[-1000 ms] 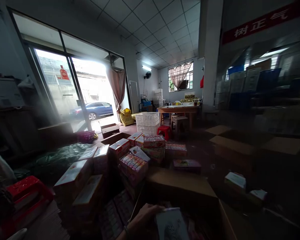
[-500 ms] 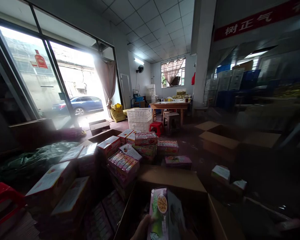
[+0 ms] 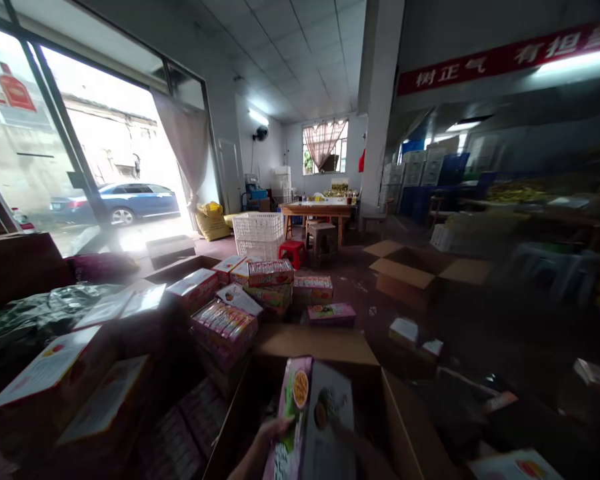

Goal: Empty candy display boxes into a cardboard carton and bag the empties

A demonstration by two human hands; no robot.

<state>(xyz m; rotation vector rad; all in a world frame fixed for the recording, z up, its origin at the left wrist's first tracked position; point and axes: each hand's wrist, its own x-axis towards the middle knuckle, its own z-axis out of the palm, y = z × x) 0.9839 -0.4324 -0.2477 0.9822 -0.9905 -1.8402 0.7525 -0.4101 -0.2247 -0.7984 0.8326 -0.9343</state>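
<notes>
A purple and green printed carton box with a passion fruit picture stands tilted over an open cardboard box. My left hand grips its left side, with the thumb lying on the printed face. On the grey side panel rests my right hand, dark and partly blurred, so the carton is held between both hands. The inside of the cardboard box is in deep shadow beneath them. Just left of it, an open display carton of wrapped packs sits on a stack.
White-topped cartons are piled at left beside green plastic sheeting. Another open cardboard box lies on the floor to the right. Small cartons are scattered nearby. White crates and a red stool stand farther back.
My view has swung to the right, so the surroundings slide left. The carton has risen and turned slightly, showing more of its grey side; both hands stay on it.
</notes>
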